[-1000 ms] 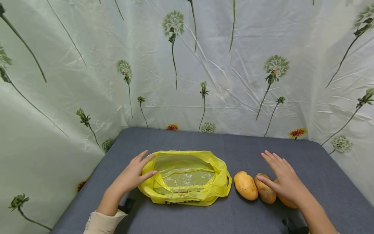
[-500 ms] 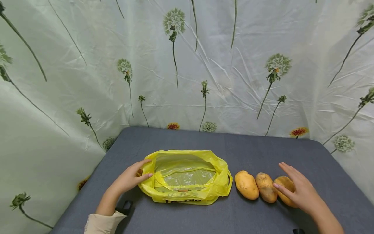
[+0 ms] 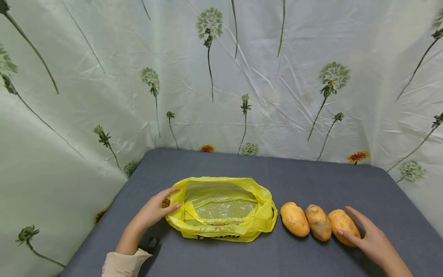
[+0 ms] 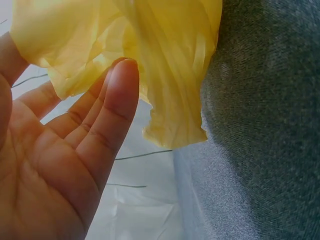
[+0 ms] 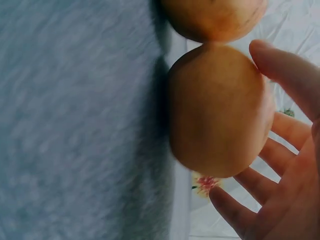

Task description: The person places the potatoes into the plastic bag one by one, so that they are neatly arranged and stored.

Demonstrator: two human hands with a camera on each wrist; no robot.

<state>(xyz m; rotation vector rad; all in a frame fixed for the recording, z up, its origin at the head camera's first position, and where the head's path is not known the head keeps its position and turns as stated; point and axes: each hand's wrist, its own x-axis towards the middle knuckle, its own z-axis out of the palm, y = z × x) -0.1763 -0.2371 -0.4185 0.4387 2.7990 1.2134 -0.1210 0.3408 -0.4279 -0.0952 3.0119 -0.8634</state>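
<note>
A yellow plastic bag (image 3: 221,233) lies on the grey cloth with its mouth facing up. My left hand (image 3: 151,211) is at its left end, thumb and fingertips spread apart against the rim. In the left wrist view, the left hand's fingers (image 4: 107,107) lie beside the bag's hanging folds (image 4: 172,90). Three potatoes stand in a row to the right of the bag: a left potato (image 3: 294,219), a browner middle potato (image 3: 318,222) and a right potato (image 3: 343,224). Around that last one my right hand (image 3: 375,240) is spread, thumb in front and fingers behind, palm apart from it.
Grey cloth (image 3: 256,257) covers the table. Behind and to the left hangs a pale curtain (image 3: 270,96) printed with dandelions, close along the table's back edge. A beige sleeve (image 3: 124,263) covers my left forearm.
My right hand has moved right and down, from above the middle and right potatoes to around the right one, which is uncovered now. My left hand has lowered slightly against the bag's rim.
</note>
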